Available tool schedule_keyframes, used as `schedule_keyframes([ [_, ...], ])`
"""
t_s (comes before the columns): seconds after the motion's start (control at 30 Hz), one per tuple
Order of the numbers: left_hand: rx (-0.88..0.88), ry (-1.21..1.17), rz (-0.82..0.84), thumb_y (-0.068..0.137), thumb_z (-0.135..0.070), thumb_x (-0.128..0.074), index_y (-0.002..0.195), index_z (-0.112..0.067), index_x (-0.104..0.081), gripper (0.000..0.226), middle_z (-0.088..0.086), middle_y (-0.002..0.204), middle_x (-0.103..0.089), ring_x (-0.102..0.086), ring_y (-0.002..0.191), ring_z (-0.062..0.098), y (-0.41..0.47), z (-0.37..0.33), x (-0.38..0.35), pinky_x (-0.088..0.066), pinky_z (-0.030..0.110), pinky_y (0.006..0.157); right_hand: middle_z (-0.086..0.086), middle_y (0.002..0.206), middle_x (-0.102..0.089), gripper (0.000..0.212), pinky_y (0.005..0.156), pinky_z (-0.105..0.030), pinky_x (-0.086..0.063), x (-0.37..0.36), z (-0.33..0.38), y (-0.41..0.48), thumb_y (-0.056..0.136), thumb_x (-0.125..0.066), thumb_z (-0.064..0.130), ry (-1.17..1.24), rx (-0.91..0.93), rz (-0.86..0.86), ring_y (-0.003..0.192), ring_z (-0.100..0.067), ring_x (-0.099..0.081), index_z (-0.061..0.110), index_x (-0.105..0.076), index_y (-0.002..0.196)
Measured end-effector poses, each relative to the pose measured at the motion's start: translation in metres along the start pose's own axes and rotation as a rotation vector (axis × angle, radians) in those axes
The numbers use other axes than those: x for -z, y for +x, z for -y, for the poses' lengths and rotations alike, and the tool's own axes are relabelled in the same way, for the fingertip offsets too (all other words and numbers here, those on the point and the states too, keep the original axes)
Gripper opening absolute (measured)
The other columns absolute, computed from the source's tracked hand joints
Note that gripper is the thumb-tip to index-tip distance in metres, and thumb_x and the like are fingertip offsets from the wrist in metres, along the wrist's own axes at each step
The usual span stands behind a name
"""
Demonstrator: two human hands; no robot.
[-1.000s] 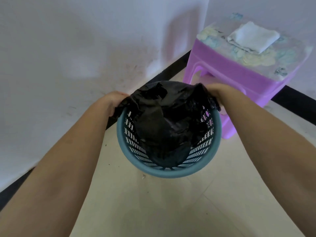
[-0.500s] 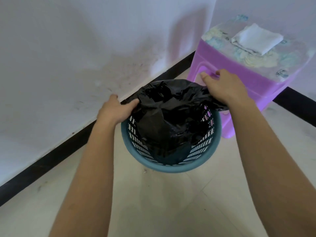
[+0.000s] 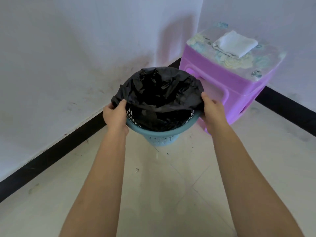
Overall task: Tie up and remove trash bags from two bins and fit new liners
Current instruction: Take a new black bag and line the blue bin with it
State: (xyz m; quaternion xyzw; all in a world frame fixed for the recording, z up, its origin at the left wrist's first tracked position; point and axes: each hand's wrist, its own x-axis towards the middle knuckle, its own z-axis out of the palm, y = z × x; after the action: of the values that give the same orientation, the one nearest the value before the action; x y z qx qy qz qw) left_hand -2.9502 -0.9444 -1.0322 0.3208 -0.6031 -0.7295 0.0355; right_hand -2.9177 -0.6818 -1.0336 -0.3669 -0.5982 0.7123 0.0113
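Note:
A blue perforated bin (image 3: 162,135) stands on the floor near the room's corner. A black trash bag (image 3: 159,93) sits inside it, its mouth stretched over the far rim and both sides; the near rim is still bare blue. My left hand (image 3: 115,115) pinches the bag's edge at the bin's left side. My right hand (image 3: 212,111) holds the bag's edge at the right side, against the rim.
A purple plastic stool (image 3: 229,82) with a folded white cloth (image 3: 235,43) on top stands right behind the bin. White walls with a black skirting (image 3: 51,156) meet in the corner. Pale floor tiles (image 3: 171,194) lie in front.
The view has pulled back and up from the bin. Both hands slid from the far rim toward the near sides, pulling the bag's edge down over the rim.

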Motion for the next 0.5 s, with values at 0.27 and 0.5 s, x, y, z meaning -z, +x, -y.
schedule_keyframes([
  [0.27, 0.124, -0.211, -0.21, 0.089, -0.015, -0.064, 0.079, -0.014, -0.058, 0.012, 0.003, 0.078, -0.063, -0.061, 0.073, 0.016, -0.032, 0.022, 0.0, -0.055, 0.034, 0.071, 0.001, 0.108, -0.071, 0.022, 0.093, -0.043, -0.056, -0.022, -0.033, -0.041, 0.086, -0.07, 0.041, 0.148, -0.018, -0.136, 0.096, -0.015, -0.068, 0.022, -0.064, 0.096],
  [0.5, 0.118, -0.24, -0.267, 0.098, -0.025, -0.058, 0.085, -0.021, -0.06, 0.014, -0.002, 0.081, -0.062, -0.055, 0.069, 0.011, -0.045, 0.038, -0.003, -0.046, 0.026, 0.059, 0.001, 0.098, -0.068, 0.032, 0.082, -0.048, -0.06, -0.023, -0.031, -0.045, 0.088, -0.053, 0.051, 0.269, -0.008, -0.245, 0.095, -0.022, -0.069, 0.022, -0.059, 0.099],
])
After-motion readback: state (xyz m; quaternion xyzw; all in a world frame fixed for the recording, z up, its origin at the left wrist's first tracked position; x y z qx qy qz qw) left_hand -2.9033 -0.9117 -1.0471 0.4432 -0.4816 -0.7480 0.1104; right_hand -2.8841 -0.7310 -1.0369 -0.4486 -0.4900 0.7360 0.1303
